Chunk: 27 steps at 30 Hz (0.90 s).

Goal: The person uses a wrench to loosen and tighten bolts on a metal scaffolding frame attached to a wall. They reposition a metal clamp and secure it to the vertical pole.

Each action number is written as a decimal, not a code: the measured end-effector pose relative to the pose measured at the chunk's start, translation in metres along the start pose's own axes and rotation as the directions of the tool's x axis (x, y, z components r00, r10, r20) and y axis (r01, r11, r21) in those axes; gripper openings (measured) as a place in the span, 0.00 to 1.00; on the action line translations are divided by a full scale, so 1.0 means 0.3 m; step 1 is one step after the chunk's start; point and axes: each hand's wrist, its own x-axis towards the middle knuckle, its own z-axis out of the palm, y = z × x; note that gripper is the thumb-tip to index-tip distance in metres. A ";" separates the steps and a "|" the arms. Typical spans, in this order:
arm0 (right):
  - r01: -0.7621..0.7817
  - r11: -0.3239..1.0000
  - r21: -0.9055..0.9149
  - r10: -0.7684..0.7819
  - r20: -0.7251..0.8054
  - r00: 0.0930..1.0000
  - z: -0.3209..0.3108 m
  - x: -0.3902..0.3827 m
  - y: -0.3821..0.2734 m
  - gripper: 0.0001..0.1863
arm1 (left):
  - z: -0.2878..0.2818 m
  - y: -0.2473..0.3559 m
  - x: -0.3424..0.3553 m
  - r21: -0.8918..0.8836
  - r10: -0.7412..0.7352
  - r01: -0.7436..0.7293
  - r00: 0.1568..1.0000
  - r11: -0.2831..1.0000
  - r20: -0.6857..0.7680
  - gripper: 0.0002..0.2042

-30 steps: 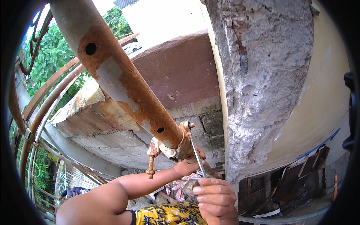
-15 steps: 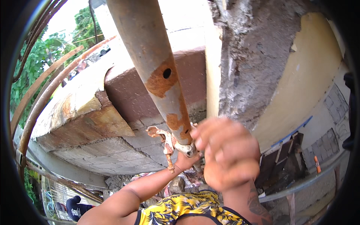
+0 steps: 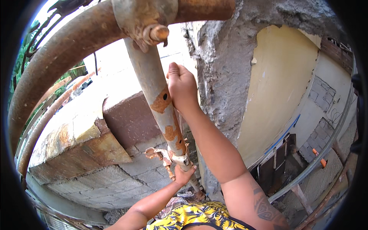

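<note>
A grey, rust-patched steel pipe (image 3: 155, 92) stands tilted in front of me, with two holes in its side. My right hand (image 3: 183, 87) is closed against the pipe's right side, thumb pointing up. Its fingers pass out of sight behind the pipe. Lower down, my left hand (image 3: 184, 176) grips the pipe just under a rusty clamp (image 3: 166, 158) with a hanging bolt. At the top, a thick rusty coupler (image 3: 143, 17) with a bolt joins the pipe to a curved brown crossbar (image 3: 69, 42).
A rough concrete column (image 3: 222, 76) and a cream wall (image 3: 285, 76) rise on the right. To the left lies a block ledge with a rusty metal sheet (image 3: 76, 149). More pipes (image 3: 57, 111) run along the left; a rail (image 3: 322, 161) curves at right. Rubble lies below.
My right hand has gone from a blurred fist near the clamp up to the pipe's upper part. The view has shifted, bringing the coupler and crossbar into sight. My left hand stays by the clamp.
</note>
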 end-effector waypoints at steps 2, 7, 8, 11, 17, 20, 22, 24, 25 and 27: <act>0.029 0.989 -0.143 -0.025 0.029 0.999 0.023 0.121 0.083 0.25 | 0.033 0.011 -0.004 0.004 -0.029 0.029 0.999 1.000 0.032 0.11; 0.068 0.996 0.064 -0.071 0.056 0.996 0.089 0.184 0.253 0.25 | 0.023 -0.018 0.013 -0.022 -0.015 0.015 1.000 1.000 -0.009 0.12; 0.095 0.995 -0.036 -0.093 0.052 0.994 0.169 0.188 0.301 0.24 | -0.024 -0.033 0.002 -0.027 -0.010 0.008 0.998 1.000 -0.060 0.12; 0.145 0.948 -0.284 -0.164 -0.046 0.985 0.166 0.288 0.453 0.23 | 0.024 0.008 -0.016 -0.042 0.015 -0.013 0.999 0.999 0.038 0.13; -0.006 0.974 -0.227 -0.007 -0.058 0.998 0.149 0.260 0.490 0.19 | -0.006 0.048 0.022 -0.081 -0.062 0.068 0.995 0.994 0.077 0.12; -0.335 0.940 0.071 0.312 0.227 0.923 0.131 0.174 0.425 0.16 | -0.022 0.030 0.005 -0.121 -0.015 0.018 0.999 0.993 0.028 0.13; -0.466 0.876 0.124 0.389 0.390 0.835 0.057 0.173 0.374 0.15 | -0.002 0.047 0.033 -0.092 -0.002 0.011 0.995 0.996 0.097 0.13; -0.427 0.898 0.104 0.360 0.384 0.850 0.024 0.176 0.299 0.14 | -0.011 0.031 0.025 -0.056 -0.024 0.032 0.990 0.998 0.136 0.12; -0.057 0.992 -0.116 0.097 0.380 0.920 0.004 0.148 0.244 0.14 | -0.029 -0.011 0.019 -0.041 -0.050 0.056 0.991 0.998 0.126 0.12; 0.000 0.999 0.032 -0.007 0.220 0.976 -0.091 0.171 0.182 0.13 | 0.023 -0.027 0.028 -0.057 -0.070 0.078 0.987 0.995 0.144 0.12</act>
